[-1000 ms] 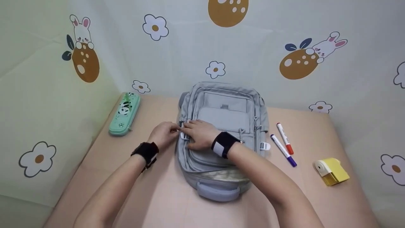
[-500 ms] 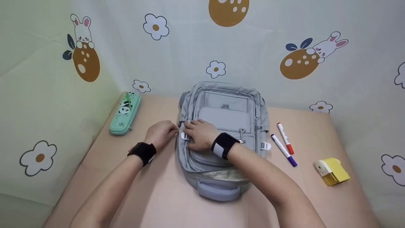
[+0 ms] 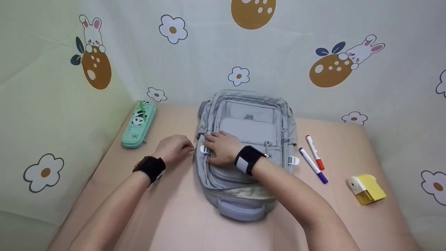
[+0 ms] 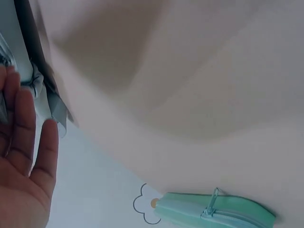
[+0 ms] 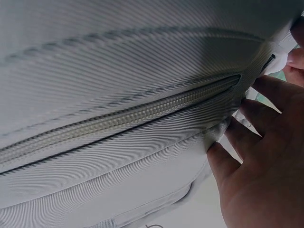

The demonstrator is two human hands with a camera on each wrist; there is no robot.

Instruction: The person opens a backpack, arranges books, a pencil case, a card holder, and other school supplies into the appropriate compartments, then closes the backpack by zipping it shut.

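A: Where does the grey backpack (image 3: pixel 245 146) lie?

B: Flat on the pink surface (image 3: pixel 174 216), front panel up, its carry handle on the edge nearest me. I take it as the landmark for everything else.

A: What is your right hand (image 3: pixel 219 148) doing?

B: It rests palm-down on the backpack's left front, fingers (image 5: pixel 237 133) straight and relaxed, pressing the fabric beside the closed zipper (image 5: pixel 118 123). They are curled round nothing.

A: And your left hand (image 3: pixel 173 149)?

B: It sits just off the backpack's left edge, on the surface. My fingertips are bunched at a small pull or strap there; whether they truly pinch it I cannot tell. The left wrist view shows my fingers (image 4: pixel 23 128) extended beside a grey strap (image 4: pixel 47 102).

A: What else lies about?

B: Left of the backpack, well apart, a green pencil case (image 3: pixel 138 124). To its right, a purple marker (image 3: pixel 312 165) and a red marker (image 3: pixel 314 147) side by side; beyond them a yellow sharpener (image 3: pixel 366 188).
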